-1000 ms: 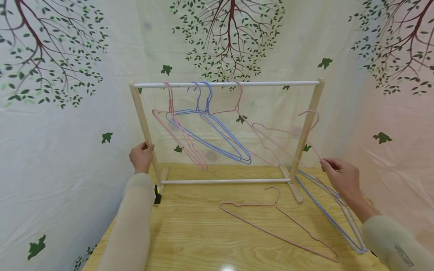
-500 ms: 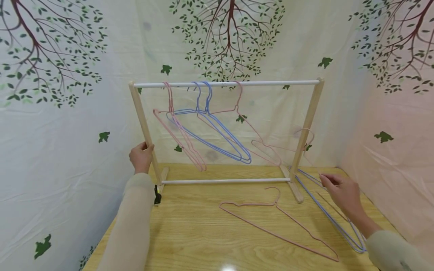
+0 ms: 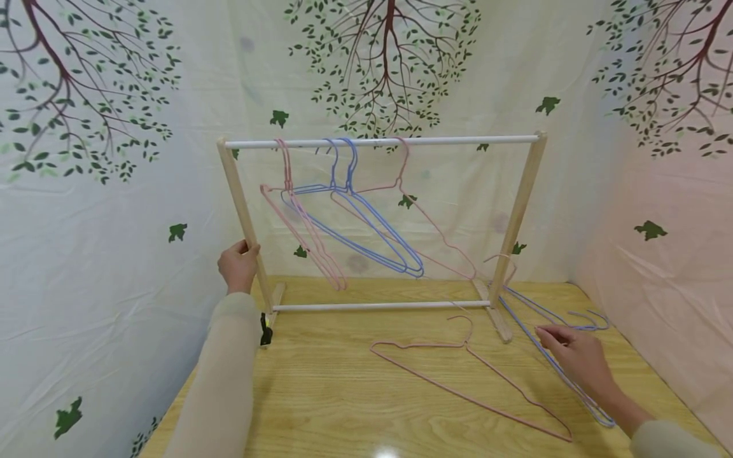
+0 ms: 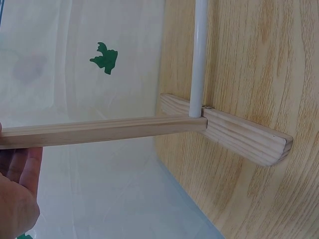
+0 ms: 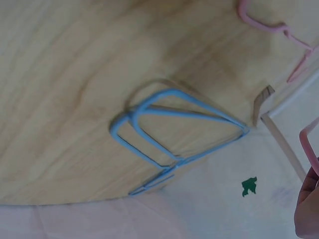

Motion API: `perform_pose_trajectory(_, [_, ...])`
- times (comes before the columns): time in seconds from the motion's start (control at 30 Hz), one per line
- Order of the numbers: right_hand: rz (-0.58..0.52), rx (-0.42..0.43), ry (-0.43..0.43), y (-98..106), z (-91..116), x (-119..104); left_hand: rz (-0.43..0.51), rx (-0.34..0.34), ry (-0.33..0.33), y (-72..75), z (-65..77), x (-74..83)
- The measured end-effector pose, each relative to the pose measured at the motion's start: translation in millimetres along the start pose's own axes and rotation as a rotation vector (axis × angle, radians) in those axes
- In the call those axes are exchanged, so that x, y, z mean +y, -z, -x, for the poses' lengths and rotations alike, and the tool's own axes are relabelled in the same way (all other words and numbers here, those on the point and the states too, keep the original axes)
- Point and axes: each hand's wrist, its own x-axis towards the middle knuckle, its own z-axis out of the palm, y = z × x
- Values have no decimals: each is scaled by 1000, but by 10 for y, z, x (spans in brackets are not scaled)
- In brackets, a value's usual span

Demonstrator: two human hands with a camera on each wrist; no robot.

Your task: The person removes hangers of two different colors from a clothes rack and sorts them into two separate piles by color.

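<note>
My left hand grips the left wooden upright of a clothes rack about midway up; the left wrist view shows fingers around that post. My right hand pinches one end of a pink hanger, low beside the rack's right leg. In the head view that hanger is blurred, its hook overlapping the right upright. Pink hangers and blue hangers hang from the white top rail, with another pink hanger to their right.
A pink hanger lies flat on the wooden table in front of the rack. Blue hangers lie at the right, below my right hand. A small black object is by the rack's left foot. Printed curtains surround the table.
My right hand has come down and toward me, lowering the pink hanger from rail-side height toward the table. My left hand stays on the upright, and the hanging hangers barely shift.
</note>
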Motion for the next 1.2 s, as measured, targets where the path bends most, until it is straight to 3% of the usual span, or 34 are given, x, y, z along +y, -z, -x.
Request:
perform_pose_trajectory(0.53, [-131, -118, -64, -277, 359, -70, 15, -22, 29, -2, -31, -25])
perform_pose_trajectory(0.87, [-236, -260, -147, -396, 404, -192, 1, -1, -3, -10, -16, -7])
perform_pose_trajectory(1.0, [-192, -264, -161, -446, 388, -168, -7, 1, -13, -11, -6, 0])
perform_pose_trajectory(1.2, [73, -198, -22, -547, 354, -66, -7, 6, -18, -7, 5, 0])
